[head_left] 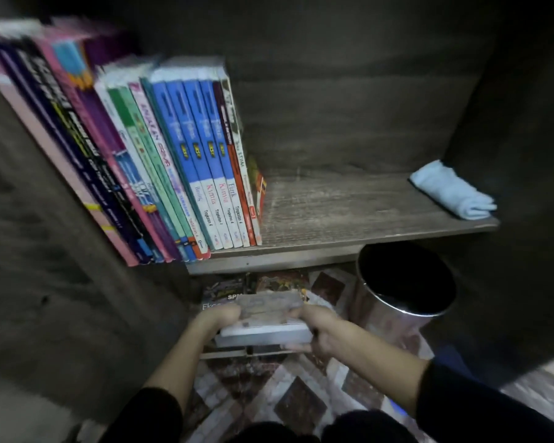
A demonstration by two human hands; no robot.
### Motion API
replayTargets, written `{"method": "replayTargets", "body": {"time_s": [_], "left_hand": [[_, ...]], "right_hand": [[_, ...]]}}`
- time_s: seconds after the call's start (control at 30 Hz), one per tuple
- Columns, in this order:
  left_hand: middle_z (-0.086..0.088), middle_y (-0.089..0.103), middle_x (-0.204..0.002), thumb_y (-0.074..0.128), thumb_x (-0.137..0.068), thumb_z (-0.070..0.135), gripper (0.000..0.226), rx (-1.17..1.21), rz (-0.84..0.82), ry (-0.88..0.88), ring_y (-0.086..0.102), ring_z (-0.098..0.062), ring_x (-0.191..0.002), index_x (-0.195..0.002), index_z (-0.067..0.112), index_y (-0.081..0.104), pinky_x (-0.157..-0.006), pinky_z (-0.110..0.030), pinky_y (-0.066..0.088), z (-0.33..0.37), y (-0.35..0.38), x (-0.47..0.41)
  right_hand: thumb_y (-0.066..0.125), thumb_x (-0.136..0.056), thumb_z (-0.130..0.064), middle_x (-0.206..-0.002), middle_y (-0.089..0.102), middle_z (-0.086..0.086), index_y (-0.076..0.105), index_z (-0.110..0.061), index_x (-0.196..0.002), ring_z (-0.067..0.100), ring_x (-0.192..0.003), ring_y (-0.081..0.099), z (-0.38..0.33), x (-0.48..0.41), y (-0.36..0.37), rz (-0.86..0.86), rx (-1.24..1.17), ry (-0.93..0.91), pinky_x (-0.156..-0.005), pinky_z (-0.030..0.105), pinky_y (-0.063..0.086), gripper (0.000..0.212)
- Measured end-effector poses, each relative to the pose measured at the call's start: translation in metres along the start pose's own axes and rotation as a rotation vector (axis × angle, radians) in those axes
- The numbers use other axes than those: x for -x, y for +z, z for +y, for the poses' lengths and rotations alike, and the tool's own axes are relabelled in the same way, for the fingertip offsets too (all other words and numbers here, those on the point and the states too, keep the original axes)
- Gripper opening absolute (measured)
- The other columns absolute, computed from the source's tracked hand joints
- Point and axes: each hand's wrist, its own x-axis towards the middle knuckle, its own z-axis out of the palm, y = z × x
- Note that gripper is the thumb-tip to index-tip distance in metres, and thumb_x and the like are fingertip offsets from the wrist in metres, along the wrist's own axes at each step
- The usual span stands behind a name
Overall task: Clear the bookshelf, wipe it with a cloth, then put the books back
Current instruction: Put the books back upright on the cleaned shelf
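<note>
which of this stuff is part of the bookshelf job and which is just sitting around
Job: shelf; row of books on it; blue cloth at its right end; book stack gripped by left hand and right hand; books on the floor.
Lying about: metal bin; patterned floor.

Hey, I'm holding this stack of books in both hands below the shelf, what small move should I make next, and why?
Probably lift the stack up and stand it on the bare shelf board just right of the upright row. Your left hand and right hand grip its ends, and only the folded blue cloth lies there, at the far right end.
</note>
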Motion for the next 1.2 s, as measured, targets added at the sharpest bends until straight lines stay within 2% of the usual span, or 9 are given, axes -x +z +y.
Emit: {"method": "replayTargets", "body": {"time_s": [0.13,0.23,0.4,0.5,0.6,0.7,0.83,1.0,1.2], "left_hand": [[-0.011,0.046,-0.135,0.026,-0.103,0.024,0.043,-0.153,-0.098,0.039,0.049,-0.023,-0.115,-0.137,0.007,0.044,-0.090,-0.025,0.039,0.023,0.005,0.028],[-0.010,0.048,-0.127,0.024,-0.103,0.031,0.045,-0.199,-0.130,0.086,0.054,-0.018,-0.098,-0.140,0.012,0.040,-0.079,-0.025,0.042,0.045,0.012,0.052],[-0.013,0.037,-0.147,0.021,-0.105,0.027,0.046,-0.262,-0.104,0.220,0.043,-0.024,-0.130,-0.143,0.004,0.034,-0.101,-0.028,0.036,0.086,0.017,0.106],[-0.012,0.030,-0.151,0.017,-0.105,0.017,0.043,-0.282,-0.094,0.322,0.037,-0.024,-0.135,-0.146,0.006,0.026,-0.107,-0.028,0.029,0.107,0.015,0.133],[-0.011,0.031,-0.151,0.015,-0.106,0.024,0.045,-0.297,-0.053,0.397,0.035,-0.023,-0.135,-0.147,0.011,0.027,-0.107,-0.027,0.026,0.123,0.008,0.147],[-0.010,0.029,-0.152,0.015,-0.105,0.033,0.049,-0.305,-0.008,0.435,0.033,-0.022,-0.137,-0.147,0.012,0.028,-0.104,-0.024,0.026,0.136,0.000,0.155],[-0.010,0.029,-0.152,0.015,-0.105,0.034,0.049,-0.317,0.052,0.470,0.033,-0.024,-0.136,-0.147,0.013,0.030,-0.105,-0.026,0.025,0.149,-0.009,0.155],[-0.016,0.036,-0.149,0.016,-0.102,0.046,0.058,-0.135,0.176,0.444,0.039,-0.029,-0.132,-0.138,0.012,0.048,-0.106,-0.033,0.029,0.152,-0.010,0.135],[-0.016,0.049,-0.137,0.038,-0.098,0.047,0.058,0.451,0.225,0.331,0.048,-0.031,-0.123,-0.132,0.002,0.049,-0.098,-0.031,0.036,0.151,0.005,0.101]], "right_hand": [[0.053,-0.095,-0.006,-0.081,0.053,0.014,0.053,-0.007,-0.096,0.026,-0.068,0.055,0.001,0.055,-0.017,0.028,-0.074,-0.021,-0.039,0.034,0.052,0.002],[0.049,-0.096,-0.007,-0.082,0.054,0.015,0.056,-0.007,-0.104,0.028,-0.066,0.056,0.003,0.091,-0.032,0.044,-0.070,-0.068,-0.036,0.031,0.051,0.010],[0.052,-0.097,-0.010,-0.075,0.056,0.014,0.050,-0.008,-0.083,0.028,-0.062,0.057,0.003,0.144,-0.052,0.107,-0.098,-0.203,-0.039,0.028,0.050,0.014],[0.055,-0.096,-0.011,-0.081,0.059,0.017,0.054,-0.006,-0.093,0.030,-0.062,0.058,0.002,0.164,-0.060,0.135,-0.137,-0.283,-0.032,0.027,0.048,0.007],[0.060,-0.093,-0.012,-0.104,0.062,0.023,0.055,-0.002,-0.115,0.030,-0.065,0.059,-0.002,0.179,-0.067,0.165,-0.166,-0.347,-0.030,0.022,0.043,0.026],[0.061,-0.092,-0.012,-0.106,0.065,0.026,0.057,0.002,-0.115,0.031,-0.055,0.060,-0.007,0.191,-0.073,0.158,-0.166,-0.411,-0.031,0.021,0.043,0.028],[0.066,-0.088,-0.014,-0.108,0.065,0.030,0.058,0.005,-0.113,0.032,-0.059,0.062,-0.015,0.192,-0.077,0.170,-0.179,-0.498,-0.033,0.023,0.046,0.032],[0.071,-0.084,-0.017,-0.094,0.069,0.020,0.061,-0.001,-0.103,0.026,-0.058,0.063,-0.029,0.168,-0.081,0.235,-0.179,-0.638,-0.034,0.023,0.045,0.026],[0.072,-0.083,-0.018,-0.101,0.071,0.018,0.062,-0.005,-0.110,0.021,-0.061,0.062,-0.056,0.117,-0.096,0.231,-0.099,-0.708,-0.033,0.021,0.043,0.031]]}}
